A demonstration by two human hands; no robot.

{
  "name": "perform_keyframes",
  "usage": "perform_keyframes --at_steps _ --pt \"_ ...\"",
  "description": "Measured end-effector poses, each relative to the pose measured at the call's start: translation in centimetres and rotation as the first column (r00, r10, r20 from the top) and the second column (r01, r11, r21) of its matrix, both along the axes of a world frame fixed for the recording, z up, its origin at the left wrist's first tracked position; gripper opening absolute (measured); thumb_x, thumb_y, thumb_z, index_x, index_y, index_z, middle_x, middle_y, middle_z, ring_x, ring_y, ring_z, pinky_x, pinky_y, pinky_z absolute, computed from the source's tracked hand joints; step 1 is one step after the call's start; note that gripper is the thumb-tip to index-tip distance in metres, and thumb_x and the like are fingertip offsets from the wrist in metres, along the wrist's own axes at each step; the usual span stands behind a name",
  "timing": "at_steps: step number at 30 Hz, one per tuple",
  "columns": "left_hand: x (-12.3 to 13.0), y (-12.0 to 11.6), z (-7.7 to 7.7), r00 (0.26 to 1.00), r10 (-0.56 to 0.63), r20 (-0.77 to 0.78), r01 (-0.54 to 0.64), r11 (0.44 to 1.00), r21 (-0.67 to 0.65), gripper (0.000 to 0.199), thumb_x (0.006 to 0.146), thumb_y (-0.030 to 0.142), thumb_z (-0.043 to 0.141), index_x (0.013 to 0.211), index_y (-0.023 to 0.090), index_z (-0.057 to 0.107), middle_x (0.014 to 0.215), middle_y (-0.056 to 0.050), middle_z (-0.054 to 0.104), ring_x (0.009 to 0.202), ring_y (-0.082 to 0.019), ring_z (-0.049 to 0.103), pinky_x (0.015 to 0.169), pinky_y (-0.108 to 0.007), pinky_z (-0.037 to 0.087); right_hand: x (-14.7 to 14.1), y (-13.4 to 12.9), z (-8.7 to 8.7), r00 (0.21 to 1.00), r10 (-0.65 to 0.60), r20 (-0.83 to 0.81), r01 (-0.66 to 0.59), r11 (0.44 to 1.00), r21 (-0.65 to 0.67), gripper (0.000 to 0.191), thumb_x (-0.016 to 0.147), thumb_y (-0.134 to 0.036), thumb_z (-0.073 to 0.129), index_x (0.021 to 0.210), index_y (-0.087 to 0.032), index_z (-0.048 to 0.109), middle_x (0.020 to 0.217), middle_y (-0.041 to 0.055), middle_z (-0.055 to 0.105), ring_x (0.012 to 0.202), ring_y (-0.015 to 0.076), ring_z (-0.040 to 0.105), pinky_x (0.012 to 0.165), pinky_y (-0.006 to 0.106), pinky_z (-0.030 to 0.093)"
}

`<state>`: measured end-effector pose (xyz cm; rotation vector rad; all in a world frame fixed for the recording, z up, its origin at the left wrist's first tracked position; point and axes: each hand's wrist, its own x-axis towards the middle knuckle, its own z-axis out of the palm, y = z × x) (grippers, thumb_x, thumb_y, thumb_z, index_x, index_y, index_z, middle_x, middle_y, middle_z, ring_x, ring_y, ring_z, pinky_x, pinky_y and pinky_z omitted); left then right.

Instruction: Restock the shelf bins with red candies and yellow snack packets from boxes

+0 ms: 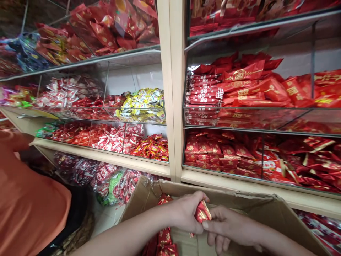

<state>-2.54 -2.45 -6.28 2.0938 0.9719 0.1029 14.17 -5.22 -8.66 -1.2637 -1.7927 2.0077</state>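
A small red packet with gold print (203, 212) is held between both hands above an open cardboard box (255, 204). My left hand (188, 212) wraps round its left side, with the thumb side up. At its lower right corner, the fingers of my right hand (220, 225) pinch the edge. Part of another red piece shows just under my left hand. Inside the box, more red packets (165, 236) lie along the left side, partly hidden by my left forearm.
Shelves with clear dividers hold red packets (213, 147) on the right and yellow wrapped sweets (145, 103) on the left. Filled plastic bags (109, 181) lie beneath the left shelves. A person in an orange top (29, 199) is close at the left.
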Motion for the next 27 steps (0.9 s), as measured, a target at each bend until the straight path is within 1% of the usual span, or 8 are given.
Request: perform_keyframes --at_steps 3,6,9,11,14,21,25,27 --pt "-0.2 0.4 0.2 0.965 0.05 0.256 -0.024 0.994 -0.107 0.065 0.056 0.017 0.06 0.115 0.02 0.034 0.072 0.004 0.047 0.058 -0.007 0.042 0.05 -0.017 0.036 0.2 0.4 0.8 0.993 -0.063 -0.096 0.072 0.992 0.102 0.039 0.076 -0.053 0.042 0.08 -0.013 0.044 0.062 0.0019 0.057 0.048 0.007 0.053 0.047 0.018 0.037" --pt "-0.2 1.0 0.1 0.846 0.179 0.502 0.015 0.934 -0.357 0.068 0.057 0.015 0.065 0.115 0.018 0.031 0.078 0.002 0.05 0.062 -0.006 0.046 0.055 -0.019 0.04 0.6 0.9 1.9 0.98 -0.123 -0.159 0.152 0.971 0.184 0.038 0.078 -0.051 0.041 0.076 -0.013 0.045 0.061 0.0019 0.056 0.048 0.0076 0.051 0.048 0.02 0.037" --pt "-0.1 1.5 0.2 0.746 0.321 0.583 0.081 0.826 -0.558 0.063 0.054 0.019 0.071 0.107 0.015 0.036 0.081 -0.002 0.054 0.065 -0.008 0.051 0.059 -0.024 0.043 1.0 1.3 2.7 0.966 -0.162 -0.202 0.205 0.955 0.216 0.038 0.078 -0.05 0.041 0.074 -0.012 0.047 0.06 0.0017 0.055 0.048 0.008 0.05 0.051 0.023 0.038" --pt "0.0 1.6 0.4 0.714 0.387 0.583 0.073 0.788 -0.612 0.058 0.055 0.022 0.071 0.102 0.014 0.039 0.078 -0.003 0.056 0.063 -0.01 0.054 0.058 -0.025 0.044 1.2 1.4 3.0 0.956 -0.186 -0.227 0.237 0.946 0.223 0.038 0.078 -0.05 0.041 0.075 -0.012 0.048 0.06 0.0016 0.055 0.049 0.0083 0.049 0.051 0.023 0.039" --pt "0.1 1.5 0.9 0.687 0.4 0.606 0.074 0.792 -0.607 0.059 0.054 0.024 0.072 0.102 0.014 0.04 0.071 -0.001 0.057 0.057 -0.008 0.053 0.056 -0.024 0.043 1.4 1.5 3.1 0.945 -0.215 -0.246 0.272 0.935 0.229 0.037 0.079 -0.049 0.041 0.074 -0.013 0.048 0.058 0.0007 0.054 0.048 0.008 0.048 0.05 0.023 0.039" --pt "0.4 1.0 1.7 0.664 0.346 0.663 0.051 0.863 -0.502 0.059 0.057 0.023 0.07 0.106 0.013 0.038 0.071 0.0 0.055 0.059 -0.006 0.05 0.057 -0.021 0.04 1.4 1.1 3.4 0.938 -0.229 -0.26 0.297 0.918 0.263 0.034 0.078 -0.046 0.043 0.071 -0.013 0.047 0.054 -0.0012 0.051 0.047 0.0076 0.046 0.047 0.021 0.038" --pt "0.6 0.5 1.4 0.668 0.365 0.648 0.014 0.865 -0.501 0.061 0.057 0.024 0.07 0.108 0.014 0.037 0.071 0.0 0.055 0.059 -0.007 0.051 0.056 -0.021 0.039 1.4 0.8 3.4 0.919 -0.313 -0.24 0.382 0.857 0.345 0.031 0.077 -0.044 0.047 0.071 -0.013 0.048 0.063 0.0005 0.055 0.053 0.0074 0.049 0.053 0.022 0.039" --pt "0.7 0.3 1.3 0.648 0.401 0.648 -0.014 0.857 -0.516 0.065 0.054 0.023 0.072 0.108 0.014 0.037 0.072 -0.001 0.056 0.059 -0.008 0.052 0.057 -0.022 0.04 1.5 0.8 3.4 0.907 -0.34 -0.25 0.413 0.836 0.362 0.03 0.077 -0.044 0.048 0.07 -0.014 0.048 0.064 0.0006 0.055 0.054 0.0076 0.049 0.055 0.023 0.039"
